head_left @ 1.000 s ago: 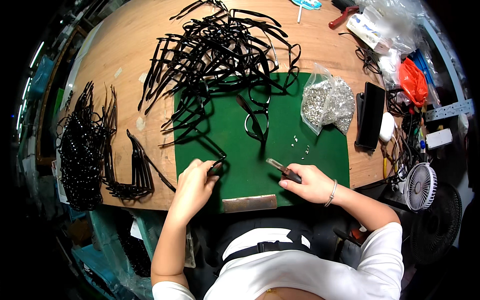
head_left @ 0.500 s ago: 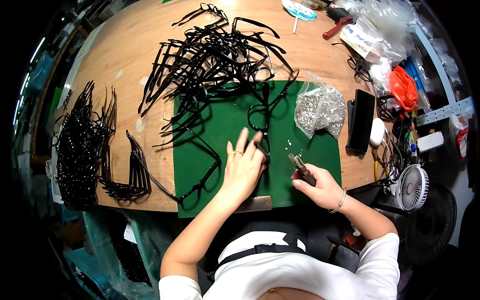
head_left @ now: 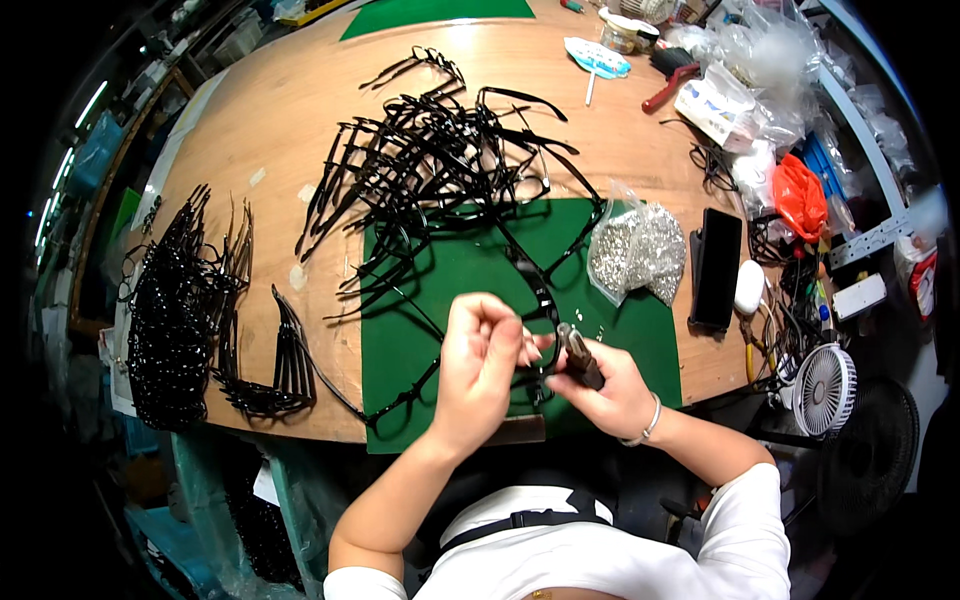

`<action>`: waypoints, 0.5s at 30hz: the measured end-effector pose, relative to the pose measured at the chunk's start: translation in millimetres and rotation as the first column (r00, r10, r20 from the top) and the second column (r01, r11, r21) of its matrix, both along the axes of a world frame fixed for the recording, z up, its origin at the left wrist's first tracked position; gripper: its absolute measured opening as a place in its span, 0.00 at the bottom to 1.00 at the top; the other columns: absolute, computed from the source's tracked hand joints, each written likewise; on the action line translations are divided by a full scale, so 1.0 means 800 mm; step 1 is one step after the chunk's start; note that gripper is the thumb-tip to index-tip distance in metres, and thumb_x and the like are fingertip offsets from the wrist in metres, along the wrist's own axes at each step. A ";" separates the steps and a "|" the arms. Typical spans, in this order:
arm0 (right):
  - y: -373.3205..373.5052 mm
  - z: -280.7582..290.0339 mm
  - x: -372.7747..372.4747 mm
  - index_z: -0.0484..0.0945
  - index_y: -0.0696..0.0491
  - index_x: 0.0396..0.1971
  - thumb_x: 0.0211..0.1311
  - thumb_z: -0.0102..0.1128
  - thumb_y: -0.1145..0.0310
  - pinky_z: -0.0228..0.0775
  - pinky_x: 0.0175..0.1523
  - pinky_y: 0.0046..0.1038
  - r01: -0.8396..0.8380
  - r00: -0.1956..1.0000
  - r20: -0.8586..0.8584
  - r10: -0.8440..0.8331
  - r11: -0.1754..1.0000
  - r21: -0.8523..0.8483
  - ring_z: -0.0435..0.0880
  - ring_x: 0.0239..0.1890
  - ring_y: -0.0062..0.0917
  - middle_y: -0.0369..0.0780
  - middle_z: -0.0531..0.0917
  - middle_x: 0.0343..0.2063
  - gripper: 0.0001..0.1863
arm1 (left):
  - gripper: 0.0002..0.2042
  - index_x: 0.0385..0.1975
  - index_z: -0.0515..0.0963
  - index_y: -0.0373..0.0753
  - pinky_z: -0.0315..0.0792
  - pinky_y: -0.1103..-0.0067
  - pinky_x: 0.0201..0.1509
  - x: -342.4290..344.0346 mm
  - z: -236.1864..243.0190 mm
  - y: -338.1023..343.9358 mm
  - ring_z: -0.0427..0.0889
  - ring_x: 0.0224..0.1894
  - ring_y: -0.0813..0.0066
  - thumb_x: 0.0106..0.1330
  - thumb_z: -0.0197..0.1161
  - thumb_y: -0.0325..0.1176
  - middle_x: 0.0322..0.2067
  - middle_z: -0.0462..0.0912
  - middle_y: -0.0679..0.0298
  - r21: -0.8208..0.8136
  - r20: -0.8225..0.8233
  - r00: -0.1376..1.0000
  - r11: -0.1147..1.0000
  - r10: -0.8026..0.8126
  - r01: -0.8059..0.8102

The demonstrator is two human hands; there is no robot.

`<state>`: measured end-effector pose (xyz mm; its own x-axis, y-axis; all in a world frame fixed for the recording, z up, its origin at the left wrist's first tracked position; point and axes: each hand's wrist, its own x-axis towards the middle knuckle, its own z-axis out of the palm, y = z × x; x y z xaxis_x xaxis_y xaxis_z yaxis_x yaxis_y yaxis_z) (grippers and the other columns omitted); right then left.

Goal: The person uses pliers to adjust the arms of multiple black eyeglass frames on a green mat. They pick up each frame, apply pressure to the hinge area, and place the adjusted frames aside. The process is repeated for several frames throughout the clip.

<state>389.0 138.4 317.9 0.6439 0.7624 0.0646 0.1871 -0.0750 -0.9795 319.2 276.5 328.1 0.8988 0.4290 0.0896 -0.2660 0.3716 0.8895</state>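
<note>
Over the near middle of the dark green rectangular mat (head_left: 395,355), the left hand (head_left: 478,375) is curled, its fingertips gripping a black glossy plastic eyeglass frame (head_left: 543,300). The hand's own fingers cover part of that frame, so the exact hold is hard to make out. One long dark piece of it slants up toward the mat's far edge, where it runs among other frames and its end cannot be traced.

The right hand (head_left: 612,395), over the mat's near right part, grasps a dark-handled tool with a metallic tip (head_left: 582,362); the palm hides the rest of the handle. The tip is just beside the frame, and whether they touch cannot be told.

Across the mat's far edge lies a tangled heap of black eyeglass frames (head_left: 430,165), too interlaced to count. At the mat's far right, a clear plastic bag of tiny silvery pieces (head_left: 640,255) lies near a few loose pale specks (head_left: 602,328), too small to identify. A brownish flat strip (head_left: 525,430) at the mat's near edge is partly hidden by the left hand. Beyond the mat, on the pale wooden bench (head_left: 340,75), a second green sheet (head_left: 440,12) is cut off by the upper border.
</note>
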 end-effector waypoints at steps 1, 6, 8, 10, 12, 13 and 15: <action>-0.007 0.016 0.002 0.72 0.59 0.26 0.47 0.59 0.76 0.65 0.28 0.20 -0.067 0.998 0.012 0.069 0.992 -0.111 0.73 0.22 0.20 0.40 0.74 0.21 0.07 | 0.14 0.43 0.55 0.37 0.66 0.76 0.48 -0.008 -0.002 -0.004 0.72 0.37 0.75 0.64 0.47 0.36 0.33 0.72 0.57 0.064 0.015 1.000 0.998 -0.007 0.006; -0.018 0.049 0.001 0.70 0.59 0.27 0.50 0.56 0.78 0.63 0.28 0.18 -0.109 0.990 0.098 0.100 0.990 0.092 0.70 0.23 0.16 0.36 0.72 0.22 0.05 | 0.26 0.50 0.56 0.33 0.53 0.68 0.58 -0.056 -0.012 -0.024 0.66 0.50 0.64 0.57 0.57 0.40 0.45 0.66 0.53 0.528 0.015 0.997 0.847 -0.079 0.059; -0.016 0.067 -0.004 0.69 0.58 0.29 0.53 0.55 0.75 0.62 0.29 0.16 -0.054 0.923 -0.373 0.092 0.992 0.111 0.67 0.25 0.11 0.33 0.71 0.22 0.05 | 0.17 0.40 0.68 0.29 0.52 0.66 0.59 -0.072 -0.026 -0.022 0.73 0.43 0.63 0.58 0.55 0.36 0.35 0.76 0.54 0.709 -0.038 0.985 0.689 -0.171 0.147; -0.023 0.048 0.007 0.71 0.58 0.29 0.54 0.55 0.71 0.62 0.31 0.16 -0.114 0.975 -0.196 0.109 0.993 -0.016 0.68 0.25 0.13 0.34 0.71 0.22 0.06 | 0.13 0.41 0.68 0.29 0.49 0.63 0.60 -0.083 -0.016 -0.028 0.76 0.38 0.65 0.60 0.51 0.31 0.34 0.77 0.54 0.544 -0.042 0.992 0.830 -0.120 0.124; -0.037 0.031 0.032 0.73 0.59 0.31 0.52 0.56 0.67 0.67 0.32 0.21 -0.164 0.948 0.234 0.215 0.962 -0.219 0.75 0.26 0.23 0.39 0.74 0.25 0.10 | 0.10 0.38 0.67 0.29 0.56 0.62 0.57 -0.098 -0.013 -0.024 0.78 0.34 0.67 0.61 0.47 0.29 0.35 0.76 0.51 0.294 -0.018 0.997 0.952 -0.078 0.080; -0.053 0.018 0.037 0.73 0.59 0.34 0.49 0.57 0.66 0.69 0.36 0.27 -0.118 0.935 0.270 0.231 0.919 -0.377 0.77 0.31 0.32 0.43 0.74 0.32 0.14 | 0.09 0.38 0.63 0.29 0.69 0.69 0.46 -0.108 0.005 -0.030 0.78 0.33 0.67 0.59 0.47 0.24 0.36 0.74 0.46 -0.183 -0.067 0.986 0.973 -0.154 0.140; -0.075 -0.012 0.036 0.70 0.59 0.38 0.48 0.57 0.66 0.70 0.39 0.30 0.062 0.845 0.466 0.261 0.819 -0.571 0.77 0.34 0.35 0.44 0.71 0.38 0.17 | 0.12 0.39 0.59 0.30 0.74 0.77 0.35 -0.115 0.011 -0.032 0.77 0.31 0.69 0.56 0.49 0.19 0.37 0.72 0.41 -0.239 -0.011 0.978 0.950 -0.209 0.201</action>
